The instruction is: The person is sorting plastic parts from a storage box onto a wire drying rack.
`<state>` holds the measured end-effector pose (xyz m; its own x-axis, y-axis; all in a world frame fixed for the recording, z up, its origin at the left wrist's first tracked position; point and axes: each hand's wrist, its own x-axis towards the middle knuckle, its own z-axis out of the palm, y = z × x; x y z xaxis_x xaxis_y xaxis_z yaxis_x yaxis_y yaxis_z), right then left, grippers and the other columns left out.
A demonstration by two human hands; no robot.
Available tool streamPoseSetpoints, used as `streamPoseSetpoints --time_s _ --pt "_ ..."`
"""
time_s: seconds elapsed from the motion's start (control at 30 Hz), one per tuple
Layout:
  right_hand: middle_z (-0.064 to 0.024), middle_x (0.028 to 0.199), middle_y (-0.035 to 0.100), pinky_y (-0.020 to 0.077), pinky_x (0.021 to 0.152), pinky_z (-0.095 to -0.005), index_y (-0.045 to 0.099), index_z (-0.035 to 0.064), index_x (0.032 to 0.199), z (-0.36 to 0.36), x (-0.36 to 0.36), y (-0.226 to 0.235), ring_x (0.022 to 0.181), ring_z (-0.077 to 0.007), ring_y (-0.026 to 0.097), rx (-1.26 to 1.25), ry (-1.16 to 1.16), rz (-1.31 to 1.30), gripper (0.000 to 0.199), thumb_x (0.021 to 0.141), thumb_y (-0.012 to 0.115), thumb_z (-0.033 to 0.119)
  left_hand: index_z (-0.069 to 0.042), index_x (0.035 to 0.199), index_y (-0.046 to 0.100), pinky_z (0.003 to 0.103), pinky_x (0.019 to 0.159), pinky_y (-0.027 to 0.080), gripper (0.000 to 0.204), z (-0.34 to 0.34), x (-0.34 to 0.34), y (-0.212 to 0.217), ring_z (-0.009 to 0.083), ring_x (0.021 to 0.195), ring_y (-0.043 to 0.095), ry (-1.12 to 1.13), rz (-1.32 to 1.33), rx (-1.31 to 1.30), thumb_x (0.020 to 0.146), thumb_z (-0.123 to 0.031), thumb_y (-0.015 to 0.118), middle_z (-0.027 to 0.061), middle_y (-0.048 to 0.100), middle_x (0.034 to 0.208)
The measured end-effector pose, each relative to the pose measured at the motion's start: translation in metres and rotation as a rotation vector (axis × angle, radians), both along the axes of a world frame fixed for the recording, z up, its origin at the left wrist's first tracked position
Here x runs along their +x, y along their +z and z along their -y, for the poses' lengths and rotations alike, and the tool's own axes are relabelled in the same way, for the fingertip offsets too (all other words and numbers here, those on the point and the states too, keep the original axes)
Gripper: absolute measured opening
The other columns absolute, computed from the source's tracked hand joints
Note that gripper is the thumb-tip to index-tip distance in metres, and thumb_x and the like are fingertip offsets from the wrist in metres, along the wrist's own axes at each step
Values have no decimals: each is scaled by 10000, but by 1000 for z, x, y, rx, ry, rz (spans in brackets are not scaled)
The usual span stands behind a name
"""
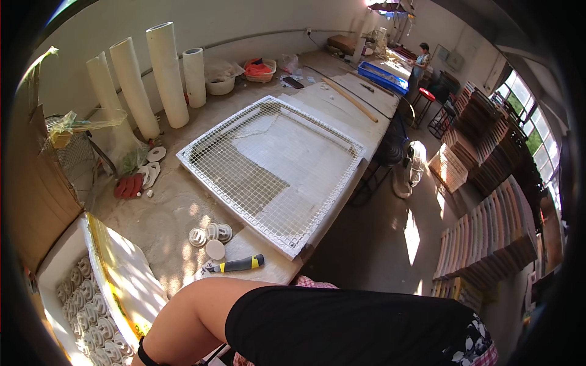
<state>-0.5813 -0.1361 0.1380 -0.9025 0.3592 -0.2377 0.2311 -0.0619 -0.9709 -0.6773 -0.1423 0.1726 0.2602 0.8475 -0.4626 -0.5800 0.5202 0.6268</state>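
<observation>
Neither of my hands shows. One bent bare arm [189,317] with a black sleeve [342,323] crosses the lower edge; its forearm, with a dark band on it, drops out of view beside a white foam box [122,274]. Many coiled white pieces [91,317] fill that box. Just beyond the arm, a yellow and black utility knife [238,264] lies on the table. Beside it are a pale disc [215,249] and a few round white slotted pieces [210,233]. A white rectangular frame with a mesh grid [268,177] lies flat across the table.
Tall white tubes [166,79] stand along the wall, near red gloves [129,186] and a basket [260,69]. A wooden stick [351,100] and blue tray [383,77] lie farther back. Right are a fan [415,165], stacked panels [488,235] and a distant person [420,64].
</observation>
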Motion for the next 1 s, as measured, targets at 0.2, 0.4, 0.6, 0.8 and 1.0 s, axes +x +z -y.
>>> streamPoseSetpoints --time_s 0.2,0.4,0.6,0.8,1.0 --pt "-134 953 694 479 837 -359 676 76 1018 1 7 9 900 -284 651 154 -3 40 333 719 695 219 -42 1356 463 393 1022 448 436 0 3 -2 245 1164 574 45 3 22 1040 -319 350 93 578 1298" --pt "-144 933 694 494 807 -361 681 72 999 6 -9 16 884 -289 657 314 41 106 298 730 678 199 -48 1351 471 389 1024 447 429 8 -18 -11 241 1166 574 135 36 49 1040 -318 352 88 582 1294" --pt "-154 914 694 509 777 -363 687 68 980 15 -41 27 869 -294 663 427 114 83 264 742 661 180 -55 1345 480 386 1027 445 422 29 -46 -8 237 1167 573 264 -11 29 1040 -317 353 83 586 1291" --pt "-165 895 694 524 747 -364 693 65 961 53 -87 39 854 -298 670 540 281 -11 234 754 644 160 -61 1340 488 382 1029 444 415 91 -91 4 234 1168 573 504 -94 7 1040 -315 354 77 590 1287" --pt "-224 814 648 526 677 -420 641 -33 991 87 -82 79 763 -379 644 574 235 -294 278 735 625 75 -98 1352 480 385 969 479 417 229 -110 55 220 1142 584 902 -270 -4 1035 -347 376 54 586 1290"
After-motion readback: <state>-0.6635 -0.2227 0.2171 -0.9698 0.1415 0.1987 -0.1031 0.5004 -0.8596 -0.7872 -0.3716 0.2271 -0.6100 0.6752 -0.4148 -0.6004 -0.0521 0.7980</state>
